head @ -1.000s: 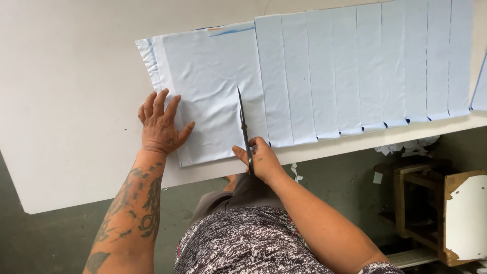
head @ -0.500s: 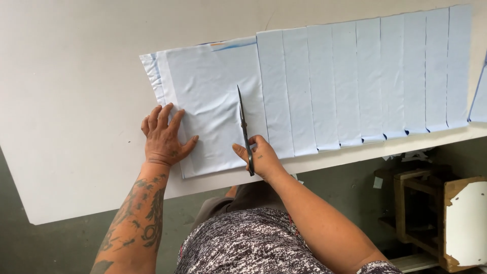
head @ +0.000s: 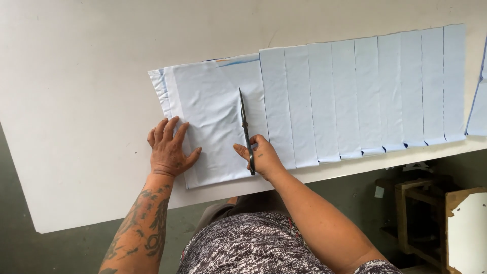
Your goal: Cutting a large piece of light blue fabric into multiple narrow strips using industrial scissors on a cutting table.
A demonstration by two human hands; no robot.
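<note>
Your right hand [head: 264, 158] grips scissors [head: 246, 129] mid-cloth [head: 213, 122]; your left hand [head: 167, 149] lies flat and open. Keep the blades parallel to the cut strips [head: 365, 94].

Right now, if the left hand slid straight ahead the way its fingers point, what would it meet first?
Probably the frayed left edge of the pale blue fabric sheet that the left hand presses; beyond it, only bare white tabletop.

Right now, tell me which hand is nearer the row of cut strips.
Right. The right hand holds the scissors beside the first cut strip; the left hand presses the uncut fabric farther away.
</note>
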